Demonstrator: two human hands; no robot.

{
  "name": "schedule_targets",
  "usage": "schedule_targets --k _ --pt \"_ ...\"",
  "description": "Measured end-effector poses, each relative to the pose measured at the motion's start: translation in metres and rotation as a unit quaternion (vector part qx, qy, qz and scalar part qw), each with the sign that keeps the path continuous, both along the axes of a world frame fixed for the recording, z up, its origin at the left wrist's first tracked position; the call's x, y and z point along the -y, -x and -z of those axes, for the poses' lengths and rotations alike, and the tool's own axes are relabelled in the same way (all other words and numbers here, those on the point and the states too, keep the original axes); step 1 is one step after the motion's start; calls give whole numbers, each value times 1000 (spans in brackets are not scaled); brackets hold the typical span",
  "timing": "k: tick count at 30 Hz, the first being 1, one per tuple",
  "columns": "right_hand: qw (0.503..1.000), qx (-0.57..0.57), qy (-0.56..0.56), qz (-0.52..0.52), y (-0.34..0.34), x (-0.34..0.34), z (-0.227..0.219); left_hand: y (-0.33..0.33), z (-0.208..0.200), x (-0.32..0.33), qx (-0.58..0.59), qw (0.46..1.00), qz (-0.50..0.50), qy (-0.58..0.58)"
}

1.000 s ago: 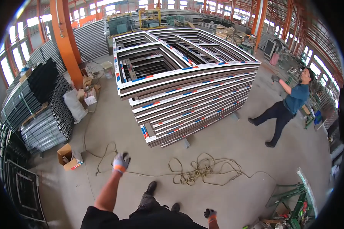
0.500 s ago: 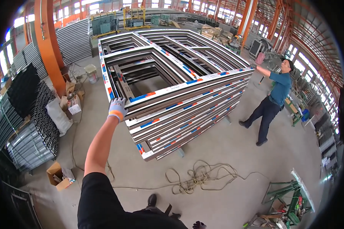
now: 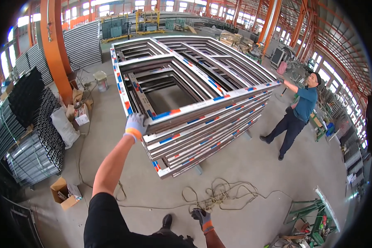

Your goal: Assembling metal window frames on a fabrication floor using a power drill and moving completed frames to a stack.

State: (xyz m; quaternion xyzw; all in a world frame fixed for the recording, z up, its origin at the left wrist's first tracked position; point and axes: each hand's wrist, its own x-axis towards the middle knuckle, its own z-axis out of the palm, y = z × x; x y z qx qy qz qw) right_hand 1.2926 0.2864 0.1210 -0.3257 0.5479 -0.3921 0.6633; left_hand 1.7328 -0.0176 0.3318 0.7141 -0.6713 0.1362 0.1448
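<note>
My left hand, in a grey glove with an orange cuff, grips the near left corner of the topmost window frame. This frame has white edges with red and blue strips of film, and lies on a tall stack of similar brown and white frames. My fingertips are partly hidden at the corner. My right hand, gloved with a dark palm, hangs low in front of me, away from the stack. Its fingers are loosely bent and apart, with nothing seen in them. A co-worker in a teal shirt reaches to the frame's far right corner.
A tangled rope or hose lies on the floor between me and the stack. Green metal stands are at the lower right. To the left are an open cardboard box, bundled profiles, a white sack and an orange column.
The top frame has shifted slightly right and nearer, with my left hand still on its corner. My right hand has risen into view from the lower edge. The co-worker's arm has lowered a little.
</note>
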Motion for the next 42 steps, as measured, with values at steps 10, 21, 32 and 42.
schedule_targets --k 10,21,32,42 --pt "976 196 96 22 -79 76 -119 161 -44 -142 21 962 189 -197" --pt "904 195 138 355 55 -83 -165 219 -46 -197 -187 745 639 -35" --pt "831 176 35 526 196 -288 -163 117 -27 20 188 872 397 -215" --pt "840 -36 1 541 327 -384 -135 212 15 -60 165 875 362 -275"
